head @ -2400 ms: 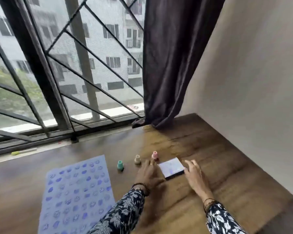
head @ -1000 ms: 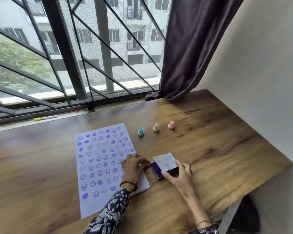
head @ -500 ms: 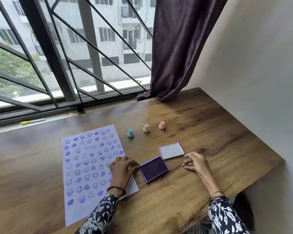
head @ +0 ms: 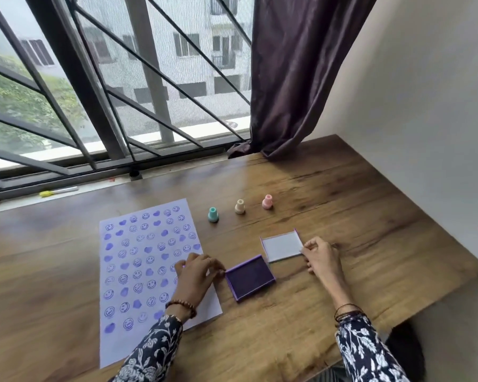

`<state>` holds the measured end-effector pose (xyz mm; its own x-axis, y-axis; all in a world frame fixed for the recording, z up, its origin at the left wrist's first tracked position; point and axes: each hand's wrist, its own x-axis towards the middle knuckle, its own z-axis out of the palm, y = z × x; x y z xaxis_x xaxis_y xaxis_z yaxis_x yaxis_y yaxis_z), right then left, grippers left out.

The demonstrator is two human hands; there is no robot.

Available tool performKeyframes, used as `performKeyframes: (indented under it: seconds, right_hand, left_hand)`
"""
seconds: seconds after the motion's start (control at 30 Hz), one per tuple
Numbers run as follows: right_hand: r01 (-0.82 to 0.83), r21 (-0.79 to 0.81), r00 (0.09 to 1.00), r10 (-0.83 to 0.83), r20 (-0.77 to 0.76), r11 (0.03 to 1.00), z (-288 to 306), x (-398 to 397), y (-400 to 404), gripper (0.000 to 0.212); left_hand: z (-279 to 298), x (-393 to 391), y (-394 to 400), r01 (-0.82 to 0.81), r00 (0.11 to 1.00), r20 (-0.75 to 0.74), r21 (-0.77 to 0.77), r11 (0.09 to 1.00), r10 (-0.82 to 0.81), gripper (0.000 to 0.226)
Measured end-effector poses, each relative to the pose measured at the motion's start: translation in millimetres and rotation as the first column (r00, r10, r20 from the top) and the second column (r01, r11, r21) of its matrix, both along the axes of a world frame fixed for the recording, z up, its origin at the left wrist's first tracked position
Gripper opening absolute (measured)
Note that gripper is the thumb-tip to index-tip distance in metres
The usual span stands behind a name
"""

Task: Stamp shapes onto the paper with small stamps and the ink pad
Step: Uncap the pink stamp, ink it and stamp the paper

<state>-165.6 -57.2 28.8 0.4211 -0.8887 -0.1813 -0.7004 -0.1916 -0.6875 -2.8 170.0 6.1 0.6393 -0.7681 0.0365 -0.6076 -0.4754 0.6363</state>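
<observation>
with the empty left hand (head: 195, 274) steadying the ink pad (head: 250, 277), the right hand (head: 319, 257), touching only the lid (head: 282, 245), should reach beyond it for a stamp (head: 240, 206).

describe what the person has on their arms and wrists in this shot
Both arms wear long dark navy sleeves printed with white flowers and leaves. The left hand has a brown beaded bracelet at the wrist and what looks like a thin ring on one finger. The right hand has several thin dark bands stacked at its wrist. No gloves or watch show.
</observation>
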Motion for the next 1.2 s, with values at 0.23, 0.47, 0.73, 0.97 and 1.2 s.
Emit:
performKeyframes:
  seconds: [0.23,0.47,0.73,0.97,1.2]
  right_hand:
    - [-0.098,-0.098,0.989,0.108,0.098,0.99,26,39,-25,0.006]
    - [-0.447,-0.138,0.89,0.454,0.028,0.884,18,114,-69,0.038]
    - [-0.382,0.147,0.87,0.302,0.389,0.912,-1,109,-62,0.012]
    - [-0.416,0.263,0.791,0.203,0.578,0.87,12,68,-12,0.016]
    - [-0.203,0.308,0.828,-0.004,0.56,0.93,26,68,39,0.026]
  left_hand:
    - [40,3,-74,-0.286,0.863,-0.48,-0.21,0.935,0.157,0.01]
    - [36,24,-174,-0.406,0.281,-0.954,-0.024,0.914,0.1,0.027]
    - [25,29,-173,-0.511,0.233,-0.971,-0.076,0.856,0.053,0.013]
    - [32,8,-132,-0.444,0.268,-0.958,-0.215,0.87,-0.1,0.015]
    - [44,1,-92,-0.28,0.591,-0.8,-0.324,0.904,-0.104,0.016]
